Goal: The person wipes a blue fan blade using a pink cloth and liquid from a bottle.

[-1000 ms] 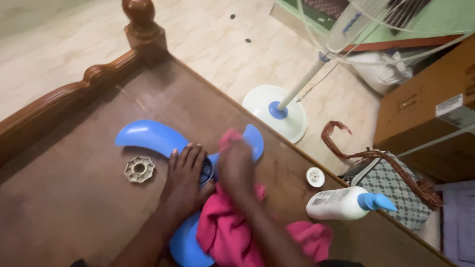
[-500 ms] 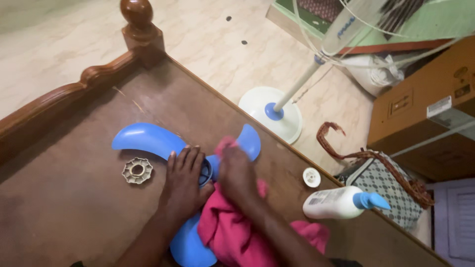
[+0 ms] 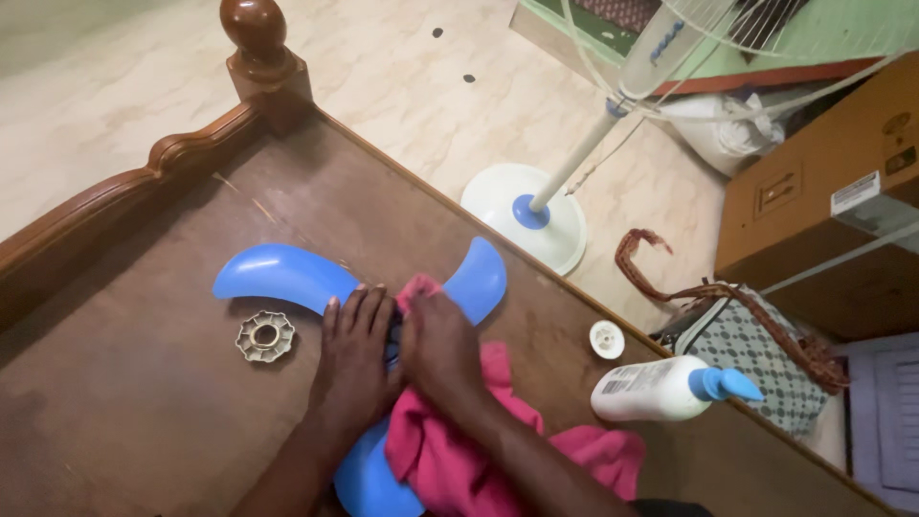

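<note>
The blue fan blade (image 3: pixel 287 276) lies flat on the brown wooden surface (image 3: pixel 144 421), which is edged by a carved wooden rail with a round post (image 3: pixel 257 38); whether this surface is a bed frame or other furniture cannot be told. All positions below refer to the fan blade.

Left hand (image 3: pixel 356 356): laid palm-down on the hub of the blade, fingers extended and together, flat rather than clenched, grasping nothing.

Right hand (image 3: pixel 438 343): just beside the left hand, pressing a pink cloth (image 3: pixel 450 450) against the blade near the hub. The fingers are bent over the cloth. The cloth trails back from the hub along the forearm and covers part of the lower vane.

Brass-coloured scalloped nut (image 3: pixel 265 337): just below the left vane, apart from the blade, near the left hand.

Small white round cap (image 3: pixel 607 339): to the right of the upper right vane, near the surface edge.

White bottle with blue cap (image 3: pixel 661 390): lying on its side, farther right than the white cap.

Pedestal fan base (image 3: pixel 525 213): standing on the floor beyond the upper right vane.
</note>
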